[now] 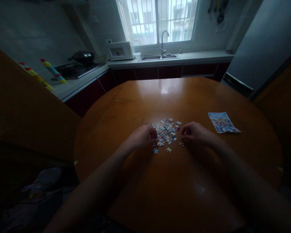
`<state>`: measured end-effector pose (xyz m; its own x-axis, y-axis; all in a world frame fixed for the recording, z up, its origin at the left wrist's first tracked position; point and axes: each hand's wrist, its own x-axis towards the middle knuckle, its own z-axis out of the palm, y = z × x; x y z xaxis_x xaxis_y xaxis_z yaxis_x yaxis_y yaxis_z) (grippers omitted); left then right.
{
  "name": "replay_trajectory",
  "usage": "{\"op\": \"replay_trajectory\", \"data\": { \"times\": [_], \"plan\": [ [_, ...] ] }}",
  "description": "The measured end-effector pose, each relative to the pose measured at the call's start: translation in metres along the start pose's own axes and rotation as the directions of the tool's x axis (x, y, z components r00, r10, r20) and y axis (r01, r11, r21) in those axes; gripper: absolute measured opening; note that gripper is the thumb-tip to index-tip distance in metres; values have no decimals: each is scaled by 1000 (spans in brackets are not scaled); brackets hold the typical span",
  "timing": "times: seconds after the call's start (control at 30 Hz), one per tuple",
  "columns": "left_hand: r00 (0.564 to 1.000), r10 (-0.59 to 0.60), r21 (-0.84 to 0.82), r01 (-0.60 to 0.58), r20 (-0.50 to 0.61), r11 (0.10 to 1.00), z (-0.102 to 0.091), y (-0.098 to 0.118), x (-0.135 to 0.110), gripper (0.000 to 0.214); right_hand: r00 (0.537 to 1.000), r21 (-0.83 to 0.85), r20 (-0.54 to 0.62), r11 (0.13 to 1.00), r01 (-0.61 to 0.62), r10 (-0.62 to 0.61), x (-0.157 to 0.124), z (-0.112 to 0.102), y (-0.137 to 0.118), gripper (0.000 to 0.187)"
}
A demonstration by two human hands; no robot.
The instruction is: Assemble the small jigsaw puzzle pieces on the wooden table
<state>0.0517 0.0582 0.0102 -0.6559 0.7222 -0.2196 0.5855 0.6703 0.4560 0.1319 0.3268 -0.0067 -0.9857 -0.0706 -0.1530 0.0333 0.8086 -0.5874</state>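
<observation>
A loose heap of jigsaw puzzle pieces (167, 132) lies on the wooden table, some pale side up and some printed in blue. My left hand (141, 136) rests at the heap's left edge, fingers curled in towards the thumb. On the opposite side is my right hand (197, 132), just off the heap, with thumb and forefinger bent together. A small pale spot shows between those fingers; whether it is a piece I cannot tell. Nearer to me, a blue piece (155, 150) and a yellowish piece (169, 149) lie apart from the others.
A printed picture sheet (223, 122) lies to the right on the round-ended table (145, 187). Beyond the table run a counter with a sink (149, 58), a microwave (120, 51) and a wok (83, 57) on the stove. A refrigerator (264, 42) stands at the right.
</observation>
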Motion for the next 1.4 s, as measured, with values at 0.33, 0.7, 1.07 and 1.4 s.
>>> {"op": "replay_trajectory", "data": {
  "times": [0.33,0.7,1.07,1.4],
  "plan": [
    [998,48,10,-49,34,999,17,-2,7,9,994,-206,-109,977,-43,21,2,3,5,8],
    [987,152,124,-145,-49,982,10,1,-1,4,961,-162,-267,986,31,-74,10,35,-15,10],
    [973,217,186,-228,82,956,0,7,-8,16,963,-117,-267,993,-5,-26,19,47,-12,6],
    [959,231,175,-203,-161,963,14,-4,8,33,972,-110,-232,994,5,-31,7,17,-10,7]
  ]
}}
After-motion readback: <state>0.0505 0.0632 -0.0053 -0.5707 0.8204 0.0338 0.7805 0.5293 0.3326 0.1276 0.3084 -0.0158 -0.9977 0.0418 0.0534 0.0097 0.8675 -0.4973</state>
